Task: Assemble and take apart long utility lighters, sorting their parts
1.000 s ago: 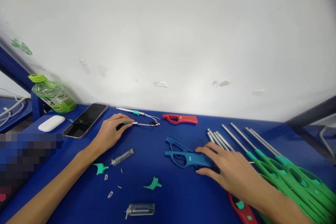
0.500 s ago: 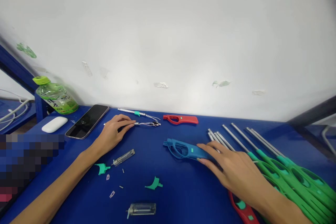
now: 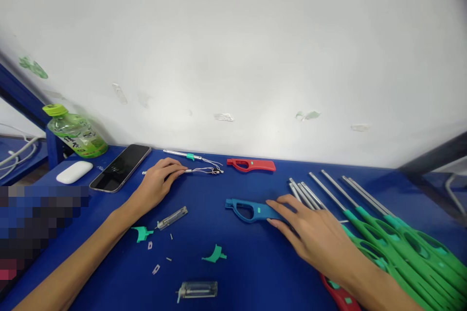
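Note:
My left hand [image 3: 160, 182] lies closed over a thin metal lighter tube [image 3: 145, 173], its fingertips pinching the end where wires [image 3: 206, 170] trail out. Just behind it is a second metal tube [image 3: 178, 154] with a green collar and wires. Between the thumb and fingers of my right hand [image 3: 310, 235] is the rear of a blue lighter casing [image 3: 259, 211], which lies level, its looped trigger guard toward the left. A red lighter casing [image 3: 255, 165] sits near the wall. Clear fuel tanks [image 3: 173, 218], green triggers [image 3: 215, 254] and tiny metal parts [image 3: 156, 269] are spread in front.
Several green long-necked lighters [image 3: 401, 248] lie at the right, with a red one [image 3: 341, 294] partly under my right arm. At the left are a phone [image 3: 122, 167], a white earbud case [image 3: 75, 172] and a green bottle [image 3: 76, 131]. A white wall [image 3: 233, 58] bounds the table's back.
My right hand has shifted slightly left, and the blue casing has tipped down to lie flatter, its nose end a little lower. My left hand has hardly moved.

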Action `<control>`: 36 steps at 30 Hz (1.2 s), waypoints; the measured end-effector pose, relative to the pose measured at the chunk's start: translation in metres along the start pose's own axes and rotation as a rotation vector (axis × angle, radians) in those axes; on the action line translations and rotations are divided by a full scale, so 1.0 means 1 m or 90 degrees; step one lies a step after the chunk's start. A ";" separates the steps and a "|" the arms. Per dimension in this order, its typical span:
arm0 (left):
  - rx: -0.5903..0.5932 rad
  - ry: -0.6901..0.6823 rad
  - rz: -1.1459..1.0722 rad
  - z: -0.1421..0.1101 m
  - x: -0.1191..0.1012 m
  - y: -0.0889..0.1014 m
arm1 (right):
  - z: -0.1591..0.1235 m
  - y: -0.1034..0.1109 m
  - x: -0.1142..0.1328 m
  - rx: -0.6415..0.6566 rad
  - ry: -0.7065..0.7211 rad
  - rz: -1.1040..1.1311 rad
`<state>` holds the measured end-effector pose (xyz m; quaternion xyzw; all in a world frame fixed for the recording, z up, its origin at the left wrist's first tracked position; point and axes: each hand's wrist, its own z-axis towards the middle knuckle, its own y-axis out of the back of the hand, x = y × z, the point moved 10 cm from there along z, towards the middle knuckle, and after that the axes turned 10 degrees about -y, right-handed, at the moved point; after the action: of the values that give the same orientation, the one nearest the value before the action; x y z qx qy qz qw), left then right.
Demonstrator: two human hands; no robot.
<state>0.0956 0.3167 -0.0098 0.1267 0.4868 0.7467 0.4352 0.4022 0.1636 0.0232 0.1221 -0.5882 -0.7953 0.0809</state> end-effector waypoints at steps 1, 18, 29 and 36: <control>0.002 0.002 0.000 0.000 0.000 0.000 | 0.000 0.000 0.000 0.000 0.001 0.000; 0.003 0.019 0.003 0.001 -0.007 0.005 | -0.002 -0.023 -0.007 0.064 0.022 -0.011; -0.056 0.031 -0.001 0.011 0.005 0.007 | 0.025 -0.025 -0.031 0.073 -0.031 0.034; -0.058 0.026 -0.018 0.011 -0.001 0.010 | 0.011 0.004 -0.011 0.041 -0.036 0.073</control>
<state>0.0976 0.3211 0.0039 0.0848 0.4626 0.7643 0.4413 0.4092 0.1758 0.0307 0.0680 -0.6215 -0.7732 0.1060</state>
